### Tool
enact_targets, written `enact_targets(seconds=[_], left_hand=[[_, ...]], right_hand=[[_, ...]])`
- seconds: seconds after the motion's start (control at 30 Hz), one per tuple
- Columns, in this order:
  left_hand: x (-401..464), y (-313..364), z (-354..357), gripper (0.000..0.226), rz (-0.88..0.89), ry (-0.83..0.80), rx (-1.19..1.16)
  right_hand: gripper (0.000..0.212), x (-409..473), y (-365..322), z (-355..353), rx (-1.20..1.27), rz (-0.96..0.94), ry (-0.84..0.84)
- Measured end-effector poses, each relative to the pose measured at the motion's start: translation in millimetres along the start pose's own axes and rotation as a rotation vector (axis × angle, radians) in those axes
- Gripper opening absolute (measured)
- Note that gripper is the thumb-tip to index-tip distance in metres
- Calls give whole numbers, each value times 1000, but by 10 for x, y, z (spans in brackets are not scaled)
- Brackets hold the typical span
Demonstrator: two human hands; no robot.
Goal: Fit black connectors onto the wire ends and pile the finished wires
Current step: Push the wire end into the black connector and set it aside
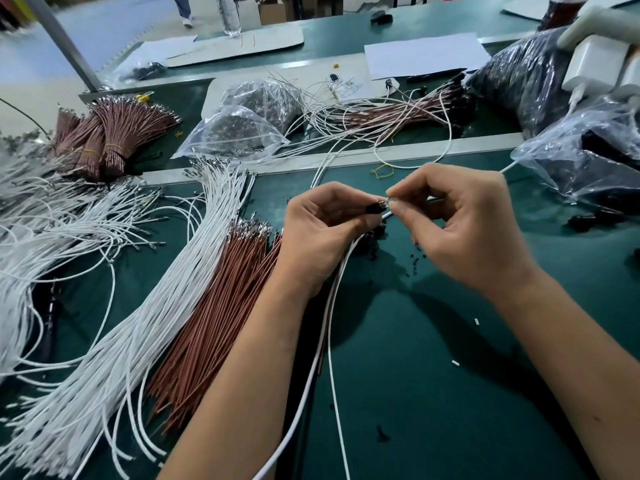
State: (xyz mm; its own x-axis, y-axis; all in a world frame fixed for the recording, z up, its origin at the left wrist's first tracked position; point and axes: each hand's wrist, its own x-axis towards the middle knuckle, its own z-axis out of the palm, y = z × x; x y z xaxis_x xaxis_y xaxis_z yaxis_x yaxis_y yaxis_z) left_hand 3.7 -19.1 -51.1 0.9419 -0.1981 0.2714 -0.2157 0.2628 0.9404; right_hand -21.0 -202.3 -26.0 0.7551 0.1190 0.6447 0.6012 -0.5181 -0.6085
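Black connector (375, 206) pinched in left hand (322, 230); right hand (460, 230) pinches white wire (332, 306) tip, frame centre.

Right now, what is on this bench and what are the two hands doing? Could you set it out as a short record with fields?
left hand: left hand pinches a small black plastic connector
right hand: right hand pinches the metal tip of a thin white wire at the connector
fit: tip at the connector's mouth; seating cannot be told
stock, left: loose heap of white wires, beside it a bundle of reddish-brown wires
far side: tied reddish-brown bundles, clear plastic bags
surface: green bench mat with loose black connectors
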Motion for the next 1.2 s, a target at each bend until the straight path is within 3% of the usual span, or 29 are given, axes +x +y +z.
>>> enact_targets(seconds=[0.27, 0.47, 0.77, 1.03, 1.2], left_hand=[[-1, -30, 2, 21, -25, 8, 41], [-12, -18, 28, 22, -36, 31, 74], [-35, -18, 43, 23, 21, 48, 185], [-28, -33, 16, 21, 6, 53, 196], [-33, -16, 25, 22, 5, 56, 199]], right_hand=[[7, 5, 21, -3, -33, 20, -48], [4, -8, 106, -12, 110, 137, -118], [6, 26, 122, -68, 54, 145, -211], [15, 5, 89, -27, -10, 136, -188], [7, -3, 94, -2, 31, 158, -186]])
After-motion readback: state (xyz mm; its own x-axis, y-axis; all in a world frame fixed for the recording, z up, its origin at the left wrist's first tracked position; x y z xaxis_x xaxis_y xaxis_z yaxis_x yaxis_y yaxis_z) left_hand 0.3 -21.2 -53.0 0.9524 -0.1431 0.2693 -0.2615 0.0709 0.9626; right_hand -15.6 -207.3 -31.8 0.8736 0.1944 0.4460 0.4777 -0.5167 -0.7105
